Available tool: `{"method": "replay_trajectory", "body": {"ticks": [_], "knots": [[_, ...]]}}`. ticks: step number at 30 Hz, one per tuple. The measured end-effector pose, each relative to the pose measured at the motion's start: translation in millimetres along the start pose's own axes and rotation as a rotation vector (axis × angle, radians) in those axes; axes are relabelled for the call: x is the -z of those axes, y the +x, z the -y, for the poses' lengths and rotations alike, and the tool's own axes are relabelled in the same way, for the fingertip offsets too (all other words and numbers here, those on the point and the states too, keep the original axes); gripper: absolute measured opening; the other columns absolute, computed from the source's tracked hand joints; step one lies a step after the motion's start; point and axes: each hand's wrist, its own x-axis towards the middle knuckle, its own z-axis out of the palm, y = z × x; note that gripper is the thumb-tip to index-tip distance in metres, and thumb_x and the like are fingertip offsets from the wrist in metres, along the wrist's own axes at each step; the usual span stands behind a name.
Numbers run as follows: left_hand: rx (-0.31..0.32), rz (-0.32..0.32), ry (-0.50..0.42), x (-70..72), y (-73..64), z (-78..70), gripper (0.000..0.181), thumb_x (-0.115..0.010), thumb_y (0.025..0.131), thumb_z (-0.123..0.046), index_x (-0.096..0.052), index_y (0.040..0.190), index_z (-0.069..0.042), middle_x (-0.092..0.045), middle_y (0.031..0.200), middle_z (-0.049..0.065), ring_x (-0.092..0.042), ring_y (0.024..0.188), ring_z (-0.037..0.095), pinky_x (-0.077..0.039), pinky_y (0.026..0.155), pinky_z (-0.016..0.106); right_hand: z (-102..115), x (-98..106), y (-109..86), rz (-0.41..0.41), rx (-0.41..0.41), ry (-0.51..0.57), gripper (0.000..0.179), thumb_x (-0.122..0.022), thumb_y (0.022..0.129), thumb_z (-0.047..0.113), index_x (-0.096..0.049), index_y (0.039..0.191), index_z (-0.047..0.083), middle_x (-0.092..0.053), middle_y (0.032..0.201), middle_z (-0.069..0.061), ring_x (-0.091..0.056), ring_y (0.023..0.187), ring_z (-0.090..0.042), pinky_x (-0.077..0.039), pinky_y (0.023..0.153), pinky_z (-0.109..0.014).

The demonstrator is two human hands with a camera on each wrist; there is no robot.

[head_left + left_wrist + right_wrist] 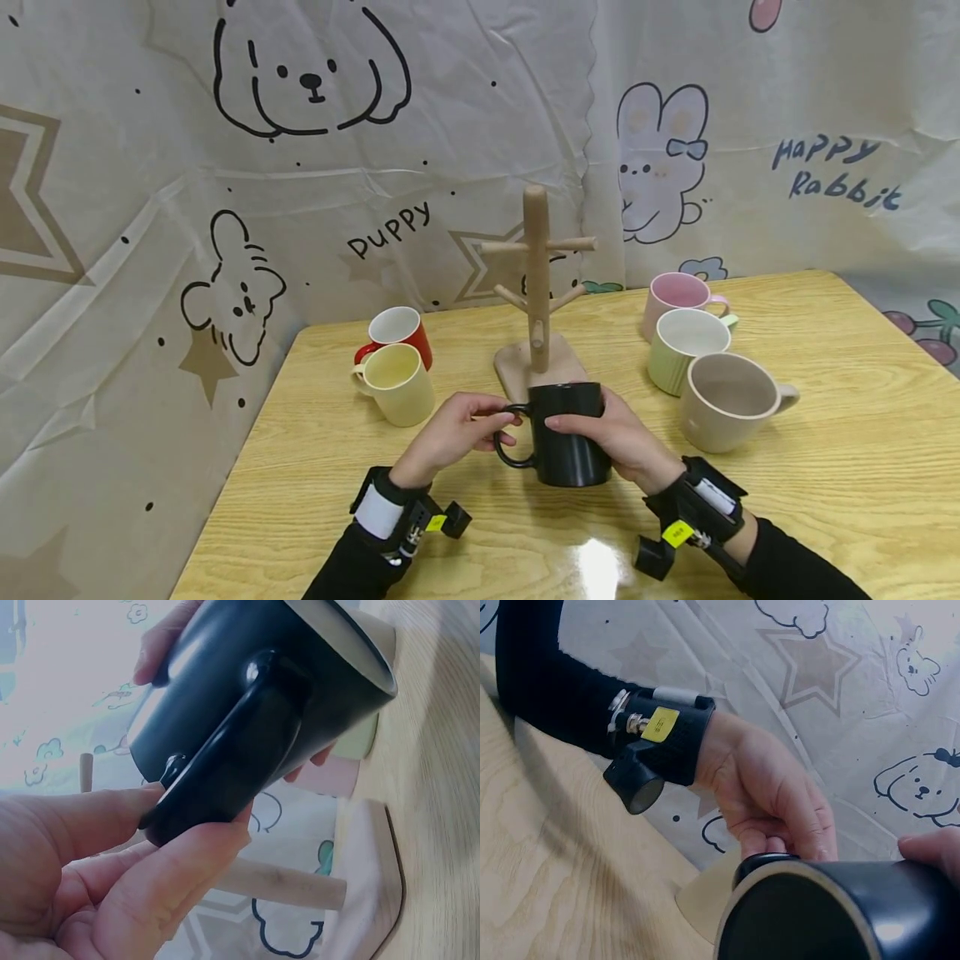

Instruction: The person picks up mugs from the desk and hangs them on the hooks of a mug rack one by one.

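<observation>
the left hand (459,432) pinches the ear-shaped handle of a glossy black mug (570,446) between thumb and fingers, while the right hand (626,437) grips the mug's body, its thumb lying across the near side. the mug is held off the table (300,517), its handle toward the left hand and its mouth tipped away from the head camera; the right wrist view shows its underside, ringed by a pale unglazed edge. just beyond it stands a wooden mug tree (537,275), upright on a flat base partly hidden by the mug, with pegs jutting from its post.

at the left, a yellow mug (397,387) sits in front of a red mug (417,337) with a white interior. at the right, a pink mug (660,307), a ribbed pale green mug (675,358) and a wide beige mug (720,417) stand close together. a cloth backdrop (480,150) printed with cartoon animals hangs behind.
</observation>
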Motion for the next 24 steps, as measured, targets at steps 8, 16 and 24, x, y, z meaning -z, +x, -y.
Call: {"method": "replay_trajectory", "body": {"ticks": [8, 16, 24], "knots": [[-0.04, -0.069, 0.041, -1.6, -0.5, -1.6, 0.027, -0.054, 0.092, -0.016, -0.062, 0.111, 0.003, -0.066, 0.101, 0.021, -0.068, 0.085, 0.019, -0.055, 0.073, 0.031, -1, -4, -1.4, -0.035, 0.02, 0.017, 0.064, -0.066, 0.08, 0.017, -0.03, 0.131, 0.002, -0.05, 0.122, -0.018, -0.058, 0.096, -0.018, -0.048, 0.084, -0.034], [-0.045, -0.109, -0.074, 10.0, -5.9, -8.6, 0.04, -0.047, 0.097, -0.026, -0.054, 0.121, 0.005, -0.06, 0.116, 0.022, -0.065, 0.098, 0.026, -0.052, 0.085, 0.034, -5, -10, -4.2, -0.117, 0.054, 0.2, 0.061, -0.061, 0.084, 0.015, -0.026, 0.133, 0.006, -0.044, 0.126, -0.012, -0.054, 0.102, -0.015, -0.045, 0.089, -0.03], [-0.023, -0.183, -0.048, 29.4, -9.9, -7.9, 0.038, -0.047, 0.096, -0.027, -0.057, 0.117, 0.004, -0.063, 0.111, 0.023, -0.066, 0.094, 0.025, -0.051, 0.086, 0.036, -8, -15, 3.0, -0.289, 0.27, 0.458, 0.036, -0.057, 0.086, 0.009, -0.041, 0.117, 0.019, -0.055, 0.108, 0.005, -0.054, 0.099, -0.01, -0.047, 0.087, -0.026]]}}
